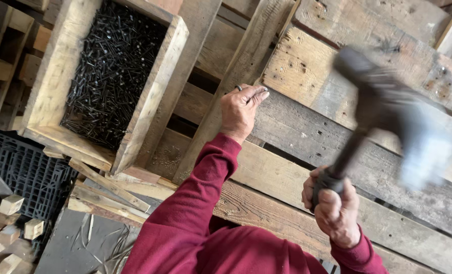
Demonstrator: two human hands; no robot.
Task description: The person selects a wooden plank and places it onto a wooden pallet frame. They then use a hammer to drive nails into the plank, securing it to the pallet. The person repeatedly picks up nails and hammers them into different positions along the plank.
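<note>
Wooden boards are under both hands. The right hand (336, 209) is shut tight around the dark handle of a hammer (383, 109). The hammer is lifted up over the boards, and its head looks blurry. It is on the right side, near the person.

The left hand (241, 109) is in the middle, a bit farther away. Its fingers are curled and pinched together against the edge of a long board (226, 86). It has a ring on one finger. I cannot tell if it holds a nail, because anything there is too small to see.

Both arms wear red sleeves (195, 203).

The boards belong to a wooden pallet (307, 76) made of old grey and brown planks with gaps between them.

Far on the left sits a wooden box (155, 96) with thick sides. It is full of black nails (109, 71), piled up all the way across the inside.

Near on the left there is a black plastic crate (25, 172) with a grid of holes. Small wood blocks (10, 204) lie just beside it, and thin wood strips (109, 190) lie below the box
</note>
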